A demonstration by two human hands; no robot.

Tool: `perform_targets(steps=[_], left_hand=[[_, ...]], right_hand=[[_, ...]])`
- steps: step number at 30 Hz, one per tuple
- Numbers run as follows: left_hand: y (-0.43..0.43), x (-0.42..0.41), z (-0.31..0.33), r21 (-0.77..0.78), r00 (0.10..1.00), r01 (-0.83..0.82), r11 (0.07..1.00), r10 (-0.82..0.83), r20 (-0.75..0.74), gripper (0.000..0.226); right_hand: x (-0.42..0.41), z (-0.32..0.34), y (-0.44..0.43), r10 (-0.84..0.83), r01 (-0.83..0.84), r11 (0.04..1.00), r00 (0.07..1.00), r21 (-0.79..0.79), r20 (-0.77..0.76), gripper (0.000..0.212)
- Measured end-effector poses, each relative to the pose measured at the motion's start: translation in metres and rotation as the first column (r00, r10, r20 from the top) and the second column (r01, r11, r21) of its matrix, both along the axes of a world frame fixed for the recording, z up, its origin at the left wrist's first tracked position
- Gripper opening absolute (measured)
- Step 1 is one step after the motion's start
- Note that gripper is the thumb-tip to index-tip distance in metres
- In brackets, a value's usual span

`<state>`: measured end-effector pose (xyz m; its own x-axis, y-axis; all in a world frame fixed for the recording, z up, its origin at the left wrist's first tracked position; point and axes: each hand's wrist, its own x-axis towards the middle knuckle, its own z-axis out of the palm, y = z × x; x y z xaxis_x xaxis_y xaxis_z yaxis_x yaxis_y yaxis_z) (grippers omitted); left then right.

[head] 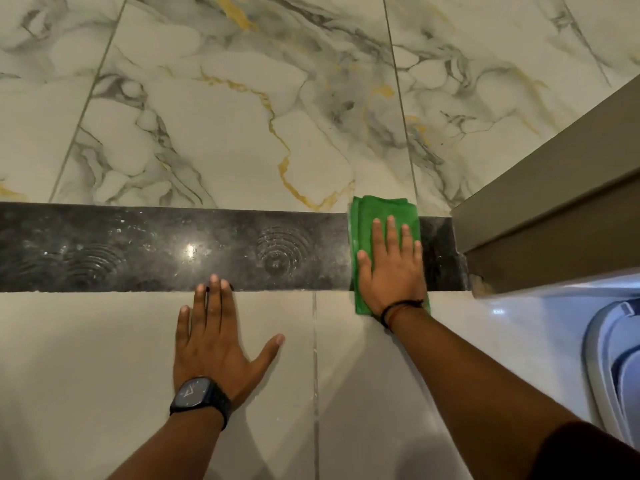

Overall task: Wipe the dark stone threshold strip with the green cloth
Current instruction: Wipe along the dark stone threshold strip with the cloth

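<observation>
The dark stone threshold strip runs left to right across the floor, speckled, with ring-shaped marks and a light glare on it. A folded green cloth lies across the strip near its right end. My right hand presses flat on the cloth, fingers spread and pointing away from me. My left hand rests flat on the plain tile in front of the strip, its fingertips touching the strip's near edge. It holds nothing. A dark watch sits on that wrist.
Marbled tiles with grey and gold veins lie beyond the strip. A brown door frame stands at the strip's right end. A pale blue and white object sits at the right edge on the plain tile.
</observation>
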<state>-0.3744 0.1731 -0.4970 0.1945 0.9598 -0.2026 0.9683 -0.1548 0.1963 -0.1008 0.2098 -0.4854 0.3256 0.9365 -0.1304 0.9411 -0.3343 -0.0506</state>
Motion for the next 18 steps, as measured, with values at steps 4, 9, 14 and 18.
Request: perform_targets(steps=[4,9,14,18], left_hand=[[0.0,-0.001,0.0,-0.007,1.0,-0.001,1.0,0.001,-0.008,0.109],[0.001,-0.003,-0.001,-0.008,1.0,0.01,1.0,-0.01,-0.013,0.109],[0.003,-0.008,-0.002,-0.029,0.999,0.018,0.999,-0.019,-0.035,0.112],[0.006,-0.02,0.002,-0.044,0.999,-0.028,0.999,0.026,-0.035,0.117]], right_hand=[[-0.029,-0.003,0.0,0.224,-0.225,0.974,0.973,-0.006,-0.063,0.062],[-0.031,0.0,-0.03,0.357,-0.356,0.934,0.928,0.031,-0.105,0.059],[-0.008,-0.001,-0.052,0.358,-0.353,0.934,0.928,0.061,-0.102,0.057],[0.01,0.004,-0.049,0.297,-0.297,0.955,0.951,0.015,-0.083,0.058]])
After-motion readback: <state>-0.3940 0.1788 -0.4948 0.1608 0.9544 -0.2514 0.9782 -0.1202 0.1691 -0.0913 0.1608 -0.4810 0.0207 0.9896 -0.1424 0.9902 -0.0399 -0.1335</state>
